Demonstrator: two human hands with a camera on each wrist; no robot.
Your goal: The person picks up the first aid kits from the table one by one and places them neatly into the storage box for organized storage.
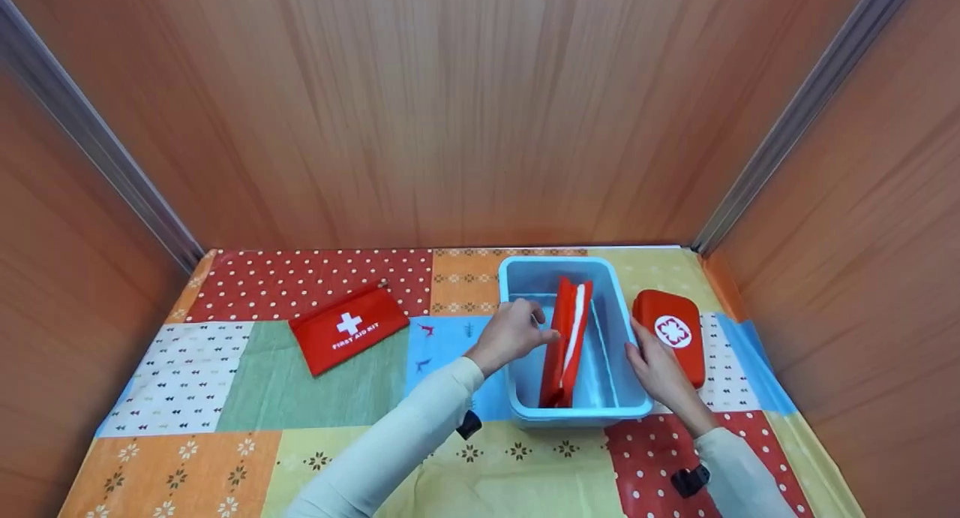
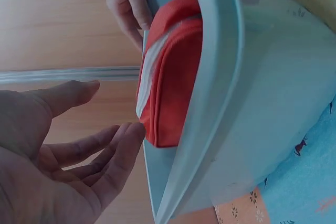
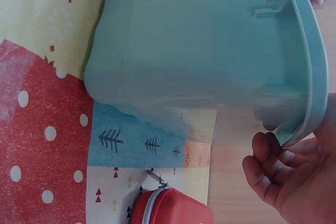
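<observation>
- My left hand is over the left side of the blue bin, right of centre in the head view. Its fingers are released and loosely bent, the thumb spread apart from them.
- In the left wrist view, my left fingertips come right up to the lower edge of the red bag; I cannot tell whether they touch it or sit just beside it.
- The bag is inside the bin, near the middle, standing on its narrow side and tilted a little. Its white strip faces up and runs from the upper to the lower part of the bin.
- My right hand is at the bin's right side, grasping the rim; in the right wrist view, my fingers curl up under its edge at the lower right of the frame.
- A red case with a round white emblem lies just beside the bin, behind my right hand in the head view. Its zip shows at the bottom of the right wrist view.
- A flat red pouch lies left of centre in the head view, well apart from the bin, its white cross and "FIRST AID KIT" lettering facing up.
- Everything stands on a patchwork tablecloth, with a wood-patterned wall across the upper frame.
</observation>
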